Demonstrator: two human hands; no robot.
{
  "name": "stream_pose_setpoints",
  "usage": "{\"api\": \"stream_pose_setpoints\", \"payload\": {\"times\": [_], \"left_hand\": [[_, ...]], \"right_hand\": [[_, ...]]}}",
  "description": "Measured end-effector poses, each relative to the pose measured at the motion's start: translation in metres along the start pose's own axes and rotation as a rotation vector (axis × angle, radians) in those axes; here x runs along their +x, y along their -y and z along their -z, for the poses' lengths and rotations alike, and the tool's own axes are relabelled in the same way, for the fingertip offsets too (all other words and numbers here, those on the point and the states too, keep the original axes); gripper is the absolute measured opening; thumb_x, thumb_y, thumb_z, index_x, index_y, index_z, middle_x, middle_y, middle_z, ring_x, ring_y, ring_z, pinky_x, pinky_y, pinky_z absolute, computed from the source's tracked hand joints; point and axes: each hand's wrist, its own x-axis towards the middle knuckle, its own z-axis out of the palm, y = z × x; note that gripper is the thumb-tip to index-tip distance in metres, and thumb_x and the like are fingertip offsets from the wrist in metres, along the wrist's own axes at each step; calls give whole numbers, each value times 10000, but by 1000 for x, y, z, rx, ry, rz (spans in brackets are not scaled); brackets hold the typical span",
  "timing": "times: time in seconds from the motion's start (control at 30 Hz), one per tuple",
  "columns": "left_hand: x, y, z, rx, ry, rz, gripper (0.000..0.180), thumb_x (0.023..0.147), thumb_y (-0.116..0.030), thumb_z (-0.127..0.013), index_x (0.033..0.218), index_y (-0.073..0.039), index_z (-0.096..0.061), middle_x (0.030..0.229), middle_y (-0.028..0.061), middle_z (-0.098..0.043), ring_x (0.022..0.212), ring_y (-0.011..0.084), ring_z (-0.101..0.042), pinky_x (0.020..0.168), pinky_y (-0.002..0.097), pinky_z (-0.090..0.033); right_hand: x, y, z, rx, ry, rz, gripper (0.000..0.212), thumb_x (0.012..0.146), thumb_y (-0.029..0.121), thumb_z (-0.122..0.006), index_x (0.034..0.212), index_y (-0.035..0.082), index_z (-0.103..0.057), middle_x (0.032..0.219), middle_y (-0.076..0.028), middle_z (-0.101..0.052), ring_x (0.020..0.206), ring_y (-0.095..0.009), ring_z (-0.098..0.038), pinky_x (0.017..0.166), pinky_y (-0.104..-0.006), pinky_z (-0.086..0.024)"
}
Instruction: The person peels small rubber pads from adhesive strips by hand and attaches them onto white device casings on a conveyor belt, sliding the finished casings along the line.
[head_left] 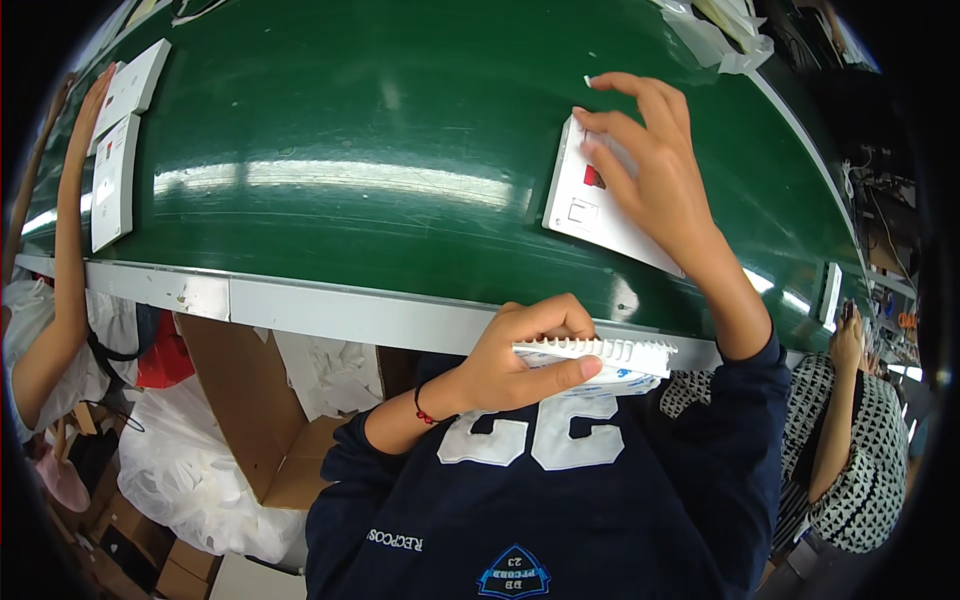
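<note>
My left hand (530, 350) is closed around a stack of white sheets (625, 380) with a notched edge and blue print, held near the table's front edge. My right hand (655, 165) reaches over a flat white box (585, 225) with a red patch, lying at an angle on the green table. Its fingers are spread, with the fingertips at the box's far left corner. A small white bit (588, 81) shows at the farthest fingertip; whether it is held there or stuck on I cannot tell. The hand hides part of the box.
The green table (350, 120) has a pale metal front edge (380, 300). At the far left another person's hand (97, 95) touches one of two white boxes (117, 185). Clear plastic (735, 35) lies at the back right. Below stand a cardboard box (240, 400) and a white plastic bag (190, 470).
</note>
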Motion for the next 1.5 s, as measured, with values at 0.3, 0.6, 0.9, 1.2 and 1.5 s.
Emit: {"api": "stream_pose_setpoints", "payload": {"times": [0.3, 0.6, 0.9, 1.2, 1.5], "left_hand": [[1, 1, -8, -47, -29, 24, 134, 738, -70, -653, 794, -44, -533, 611, -9, -541, 484, 75, -409, 502, 187, -310], [-3, 2, -4, 8, 55, 30, 133, 727, -51, -652, 789, -41, -535, 643, 16, -574, 495, 78, -437, 507, 186, -329], [-3, 1, -8, 62, 105, -22, 153, 703, -48, -661, 796, -28, -541, 712, 70, -649, 482, 79, -484, 502, 164, -354], [2, 5, -8, 44, 110, -39, 156, 703, -49, -667, 803, -35, -548, 686, 55, -635, 483, 84, -487, 498, 160, -341], [19, 20, -30, 71, 112, -94, 147, 770, -123, -652, 762, -66, -517, 634, -8, -541, 494, 109, -434, 505, 213, -332]], "right_hand": [[-11, -7, -6, 46, -16, 19, 284, 734, 60, -611, 1017, 66, -589, 1146, -77, -518, 1046, -250, -424, 901, -327, -360], [1, 27, 14, 796, 265, -356, 267, 719, -15, -584, 967, 42, -504, 796, -56, -600, 697, -146, -522, 657, -235, -408], [7, 49, 1, 724, 323, -258, 185, 686, -34, -568, 800, 40, -443, 633, -50, -588, 508, -170, -504, 482, -268, -379], [14, 51, -7, 706, 297, -216, 187, 667, -39, -564, 786, 38, -442, 618, -68, -580, 503, -184, -508, 466, -283, -383], [-13, 45, -15, 190, 35, 308, 235, 686, -27, -560, 902, 60, -525, 755, -65, -515, 622, -187, -436, 732, -285, -365]]}}
